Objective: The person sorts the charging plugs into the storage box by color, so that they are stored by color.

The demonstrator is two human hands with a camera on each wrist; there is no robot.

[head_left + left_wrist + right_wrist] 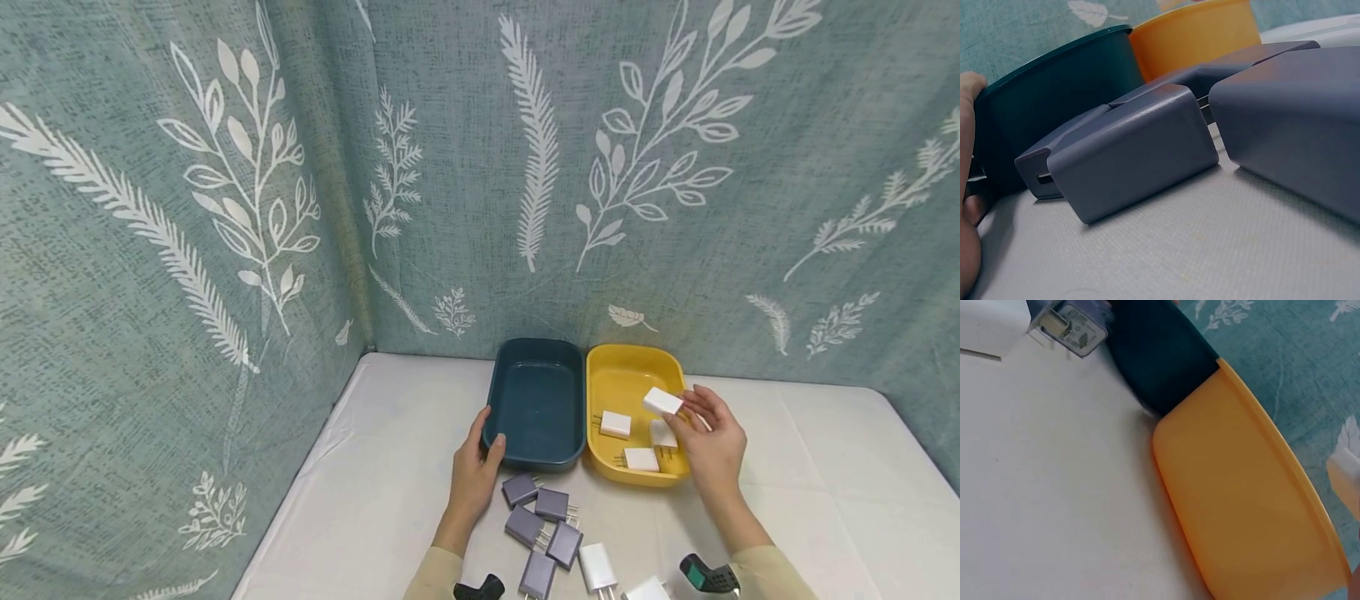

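Note:
My right hand (716, 443) pinches a white charger plug (663, 402) between thumb and fingers, above the yellow bin (636, 358). Inside that bin lie several more white chargers, among them one charger (616, 425) at the left and another charger (641, 459) near the front wall. In the right wrist view, the held charger (1347, 464) shows at the right edge beyond the bin's rim. My left hand (472, 483) rests against the front left corner of the dark blue bin (536, 460), its fingers along the outer side. Nothing lies in the blue bin.
Several purple-grey chargers (538, 575) lie grouped on the white table (360, 467) in front of the blue bin. Beside them are a white charger (597, 567) and another white charger (648, 590), partly cut off. A patterned curtain (450, 208) hangs behind both bins.

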